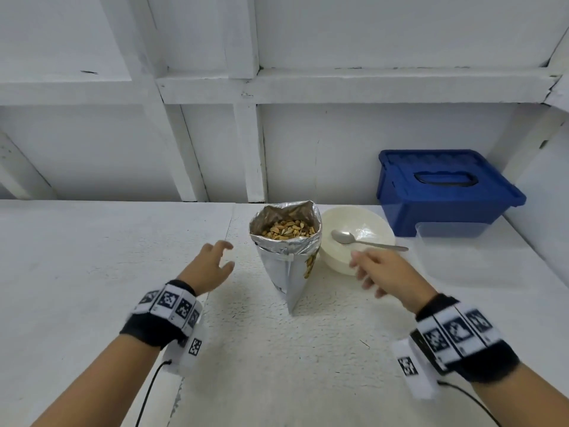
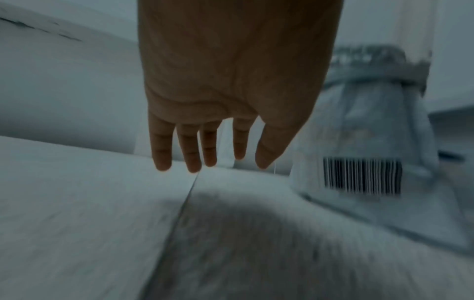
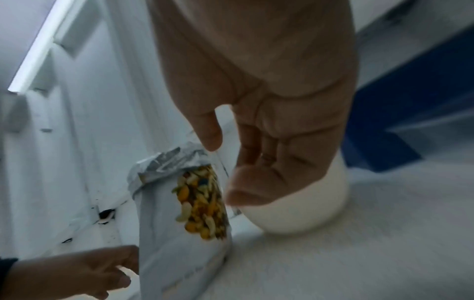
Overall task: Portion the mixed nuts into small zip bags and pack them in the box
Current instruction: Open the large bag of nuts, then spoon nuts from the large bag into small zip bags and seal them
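Observation:
A silver foil bag of mixed nuts (image 1: 288, 251) stands upright and open at the middle of the white table (image 1: 92, 272); nuts show at its mouth. The bag (image 2: 364, 154) fills the right of the left wrist view, and the bag (image 3: 179, 213) shows its clear nut window in the right wrist view. My left hand (image 1: 212, 263) hovers just left of it, fingers spread, holding nothing. On the other side my right hand (image 1: 378, 269) hangs open in front of a cream bowl (image 1: 366, 223) with a metal spoon (image 1: 363, 240) in it. No small zip bags are visible.
A blue box (image 1: 443, 189) with a closed lid sits at the back right against the white wall. A clear plastic container (image 1: 462, 241) stands in front of it. The table's left half is bare white surface.

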Available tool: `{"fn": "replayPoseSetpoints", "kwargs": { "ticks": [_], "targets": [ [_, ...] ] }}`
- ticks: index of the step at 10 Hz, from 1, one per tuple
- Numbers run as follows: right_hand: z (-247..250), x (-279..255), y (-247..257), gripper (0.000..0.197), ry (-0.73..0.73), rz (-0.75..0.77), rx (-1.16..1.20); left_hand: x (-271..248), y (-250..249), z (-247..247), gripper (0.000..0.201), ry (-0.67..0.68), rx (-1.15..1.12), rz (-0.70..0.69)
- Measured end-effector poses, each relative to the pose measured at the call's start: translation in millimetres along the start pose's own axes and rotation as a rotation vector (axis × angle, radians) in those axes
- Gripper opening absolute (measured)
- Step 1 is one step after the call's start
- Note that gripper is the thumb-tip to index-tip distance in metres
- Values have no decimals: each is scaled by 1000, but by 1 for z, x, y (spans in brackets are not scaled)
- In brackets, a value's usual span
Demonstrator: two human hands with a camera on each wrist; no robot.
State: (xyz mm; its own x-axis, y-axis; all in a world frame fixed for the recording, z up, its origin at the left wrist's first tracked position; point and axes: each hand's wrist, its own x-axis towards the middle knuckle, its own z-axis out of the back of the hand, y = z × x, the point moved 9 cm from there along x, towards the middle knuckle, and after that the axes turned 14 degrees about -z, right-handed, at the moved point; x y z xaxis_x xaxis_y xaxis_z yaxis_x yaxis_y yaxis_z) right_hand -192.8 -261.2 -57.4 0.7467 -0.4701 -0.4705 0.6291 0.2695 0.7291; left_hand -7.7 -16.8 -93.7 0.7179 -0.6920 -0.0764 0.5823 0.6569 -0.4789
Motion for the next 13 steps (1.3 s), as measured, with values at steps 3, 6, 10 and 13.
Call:
{"fn": "replayPoseSetpoints", "kwargs": {
  "ticks": [3, 6, 10, 13],
  "targets": [
    [-17, 35, -77, 64, 113, -375, 767, -14, 36, -68, 75, 300, 256, 138],
    [-6, 48, -74, 50, 30, -256, 973, -16, 35, -70, 75, 310, 254, 134],
    [-6, -1, -116, 34, 59, -323, 815, -12, 40, -71, 77, 291, 245, 137],
    [68, 3, -93, 22, -598, -63, 551, -12, 41, -72, 78, 285, 237, 132]
  ]
}}
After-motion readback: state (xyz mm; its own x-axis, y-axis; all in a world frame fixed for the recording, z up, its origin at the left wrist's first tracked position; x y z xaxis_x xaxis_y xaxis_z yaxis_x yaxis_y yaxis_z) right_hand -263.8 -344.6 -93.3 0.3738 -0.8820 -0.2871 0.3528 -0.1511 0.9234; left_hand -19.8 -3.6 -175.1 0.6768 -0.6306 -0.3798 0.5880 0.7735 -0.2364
